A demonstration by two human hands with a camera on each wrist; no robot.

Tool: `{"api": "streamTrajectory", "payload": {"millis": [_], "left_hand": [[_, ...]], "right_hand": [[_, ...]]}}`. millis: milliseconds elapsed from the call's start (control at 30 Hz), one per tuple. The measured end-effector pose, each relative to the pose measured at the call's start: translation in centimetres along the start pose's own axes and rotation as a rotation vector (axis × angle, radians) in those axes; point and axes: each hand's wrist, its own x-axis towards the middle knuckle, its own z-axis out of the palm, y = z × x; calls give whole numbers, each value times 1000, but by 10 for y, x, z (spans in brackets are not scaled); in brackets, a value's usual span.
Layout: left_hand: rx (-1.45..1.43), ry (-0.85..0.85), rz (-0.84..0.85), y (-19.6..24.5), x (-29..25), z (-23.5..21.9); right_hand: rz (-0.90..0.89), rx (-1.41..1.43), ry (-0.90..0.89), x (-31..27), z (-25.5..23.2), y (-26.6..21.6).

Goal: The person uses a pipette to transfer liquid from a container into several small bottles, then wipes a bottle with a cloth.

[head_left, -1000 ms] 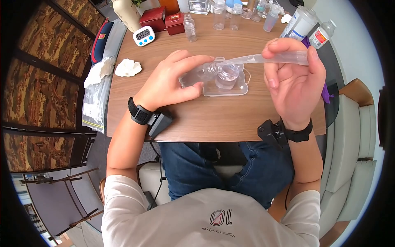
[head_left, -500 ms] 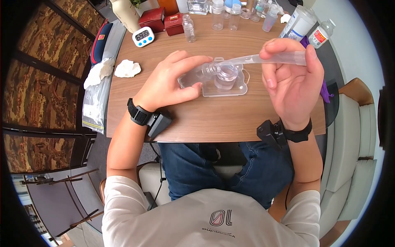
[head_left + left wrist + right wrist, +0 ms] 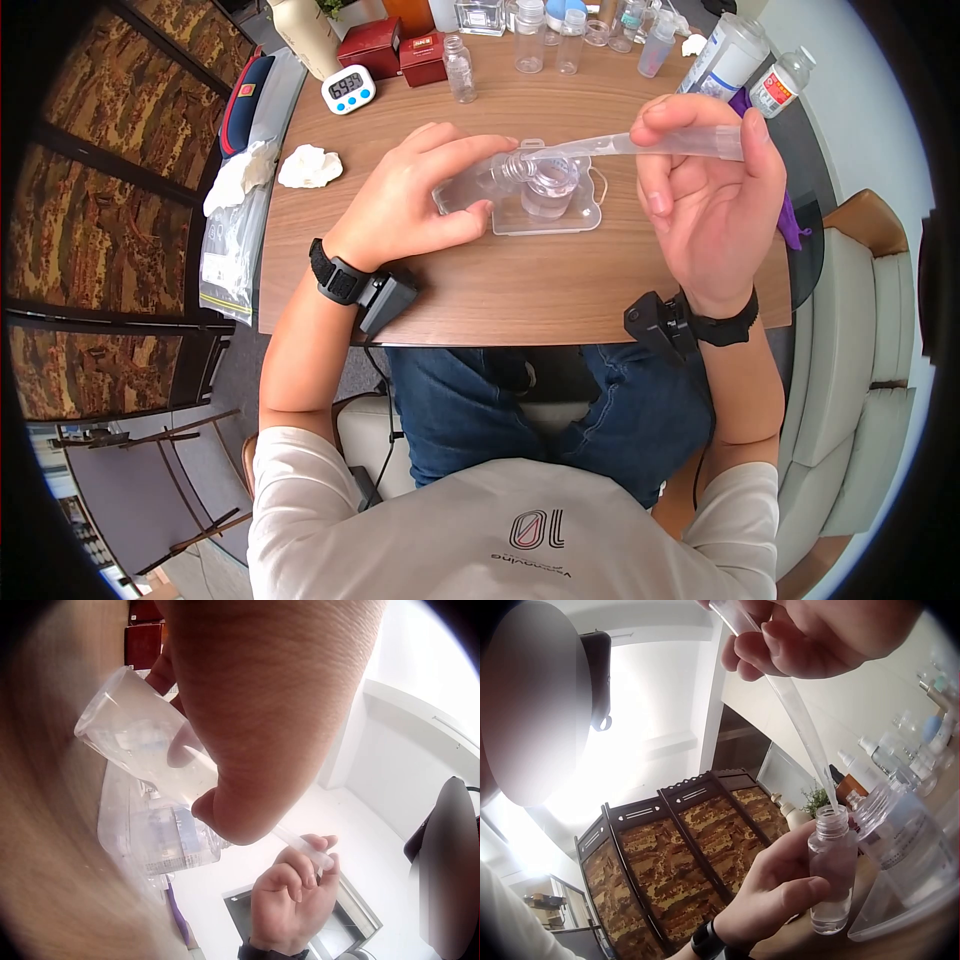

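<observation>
In the head view the left hand (image 3: pixel 415 195) grips a clear bottle (image 3: pixel 465 186), tilted with its mouth toward the right. The right hand (image 3: pixel 712 190) pinches the wide end of a translucent dropper (image 3: pixel 600 145), whose thin tip reaches into the bottle's mouth. Some clear liquid lies low in the bottle (image 3: pixel 831 881) in the right wrist view. Beside the bottle's neck a clear round jar (image 3: pixel 548 190) stands on a clear flat plastic case (image 3: pixel 520 222). The dropper tip (image 3: pixel 199 759) shows inside the bottle in the left wrist view.
A small empty bottle (image 3: pixel 460 70), a timer (image 3: pixel 349 89), red boxes (image 3: pixel 425 58) and crumpled tissue (image 3: pixel 311 166) lie beyond the left hand. Several clear bottles line the table's back edge; a large labelled bottle (image 3: pixel 725 58) stands at back right, near purple cloth (image 3: pixel 790 225).
The hands, bottle and dropper have hardly moved; the whole head view has shifted very slightly.
</observation>
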Motion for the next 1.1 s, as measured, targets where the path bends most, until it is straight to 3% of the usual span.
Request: {"api": "streamTrajectory", "payload": {"millis": [600, 900, 967, 1100], "left_hand": [[-1, 3, 2, 0, 0, 0], [1, -23, -27, 1, -1, -2], [0, -19, -17, 0, 0, 0], [-1, 6, 2, 1, 0, 0]], "right_hand": [[84, 27, 87, 2, 4, 9], [-102, 48, 54, 1, -8, -3], [-5, -21, 150, 0, -1, 2], [157, -184, 83, 3, 11, 12]]}}
